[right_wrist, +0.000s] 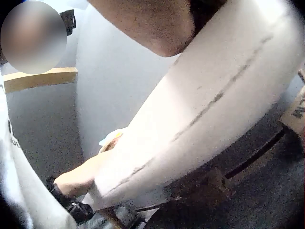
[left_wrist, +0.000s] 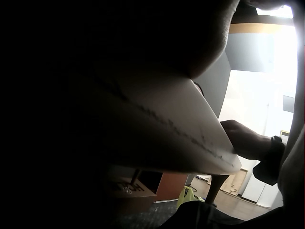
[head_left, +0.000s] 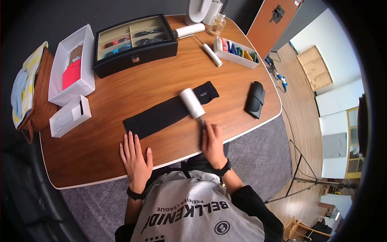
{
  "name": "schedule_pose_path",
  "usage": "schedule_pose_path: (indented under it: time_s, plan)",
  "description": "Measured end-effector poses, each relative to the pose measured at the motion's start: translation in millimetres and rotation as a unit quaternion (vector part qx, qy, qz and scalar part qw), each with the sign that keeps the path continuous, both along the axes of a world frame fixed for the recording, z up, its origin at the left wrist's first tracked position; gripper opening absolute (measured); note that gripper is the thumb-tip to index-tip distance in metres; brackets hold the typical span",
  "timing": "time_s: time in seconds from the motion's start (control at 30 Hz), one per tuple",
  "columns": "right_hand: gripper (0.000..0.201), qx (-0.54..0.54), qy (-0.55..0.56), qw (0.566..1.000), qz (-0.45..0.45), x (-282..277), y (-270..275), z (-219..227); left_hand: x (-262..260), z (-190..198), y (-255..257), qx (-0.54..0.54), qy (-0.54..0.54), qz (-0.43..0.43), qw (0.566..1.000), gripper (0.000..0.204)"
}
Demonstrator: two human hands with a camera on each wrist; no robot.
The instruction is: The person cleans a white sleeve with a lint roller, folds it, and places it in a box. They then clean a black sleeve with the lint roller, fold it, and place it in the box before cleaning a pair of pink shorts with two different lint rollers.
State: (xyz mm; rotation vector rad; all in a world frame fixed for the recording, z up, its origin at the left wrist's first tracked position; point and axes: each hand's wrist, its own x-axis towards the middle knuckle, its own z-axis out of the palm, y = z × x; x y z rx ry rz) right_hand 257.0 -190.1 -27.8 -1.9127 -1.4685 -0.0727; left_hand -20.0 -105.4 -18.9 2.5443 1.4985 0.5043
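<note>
A long, flat black cloth piece [head_left: 157,115] with small white lettering near its far right end lies diagonally on the wooden table [head_left: 100,149]. My right hand [head_left: 213,147] grips the dark handle of a white lint roller [head_left: 192,103], whose roll overlaps the cloth's right half and is slightly blurred. Palm down near the front edge, my left hand [head_left: 137,161] rests on the table, its fingertips right at the cloth's near left end. Both wrist views mostly show the table's edge from below, with the right hand [left_wrist: 245,138] in the left wrist view.
Along the back stand a black glasses case [head_left: 135,60], a second lint roller [head_left: 213,55] and a white box of rolled colourful cloths [head_left: 238,54]. White boxes [head_left: 90,80] and a woven basket [head_left: 42,88] line the left. A black pouch [head_left: 254,101] lies at right.
</note>
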Motion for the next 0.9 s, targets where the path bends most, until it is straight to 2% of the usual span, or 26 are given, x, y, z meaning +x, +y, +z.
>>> schedule_pose_path:
  time_s: [0.23,0.33,0.47,0.53,0.7,0.77,0.8,0.9]
  plan:
    - [0.033,0.021,-0.069,0.990,-0.125,98.3,3.6,-7.4,1.3,0.4,-0.1,-0.003,-0.005,0.004,1.000,0.063]
    - [0.034,0.049,-0.087,0.986,-0.135,106.6,3.7,-9.2,1.0,0.9,-0.2,-0.004,-0.006,0.005,1.000,0.062]
    - [0.033,0.043,-0.062,0.989,-0.129,79.3,0.5,-9.9,1.0,3.4,-0.2,-0.007,-0.003,0.004,1.000,0.062]
    - [0.035,0.044,-0.043,0.994,-0.095,52.6,1.2,-9.7,0.6,3.7,-0.4,-0.008,-0.003,0.002,1.000,0.062]
    - [0.043,0.018,0.033,0.999,0.039,-28.7,3.8,-5.5,0.9,2.5,-0.2,-0.006,-0.007,-0.001,1.000,0.062]
    - [0.042,0.003,0.029,0.994,0.103,-53.8,5.0,-2.8,0.8,2.0,-0.2,-0.007,-0.006,-0.002,1.000,0.062]
    - [0.042,-0.001,0.037,0.990,0.136,-62.0,6.8,1.1,0.7,1.9,-0.2,-0.008,-0.005,-0.001,1.000,0.062]
    - [0.040,-0.013,0.025,0.987,0.160,-69.9,11.9,7.6,0.5,3.5,0.6,-0.010,0.000,-0.001,1.000,0.062]
